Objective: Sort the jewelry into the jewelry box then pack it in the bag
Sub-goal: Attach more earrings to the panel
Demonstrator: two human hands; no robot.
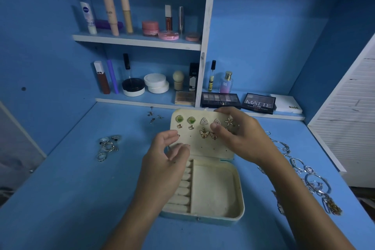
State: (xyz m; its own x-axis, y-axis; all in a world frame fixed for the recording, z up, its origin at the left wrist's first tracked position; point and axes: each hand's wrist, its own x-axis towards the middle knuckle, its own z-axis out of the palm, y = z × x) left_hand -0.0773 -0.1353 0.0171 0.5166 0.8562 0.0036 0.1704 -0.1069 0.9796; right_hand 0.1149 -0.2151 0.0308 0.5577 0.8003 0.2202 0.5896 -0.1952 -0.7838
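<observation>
A cream jewelry box [215, 189] lies open on the blue desk, its lid panel [203, 144] raised and studded with several earrings: green, triangular, butterfly and star ones. My right hand [241, 136] grips the lid's top right edge, thumb on the panel beside the butterfly earrings [208, 133]. At the panel's left edge my left hand [166, 154] pinches a small gold earring [178, 135] at its fingertips. Loose rings [107, 145] lie at the left, several small earrings [154, 115] behind the box, silver chains and bracelets [310, 174] at the right. No bag is in view.
Shelves at the back carry cosmetics: tubes, jars, a perfume bottle [226, 83] and eyeshadow palettes [259, 103] just behind the box. A white slatted panel [349, 124] stands at the right edge of the desk.
</observation>
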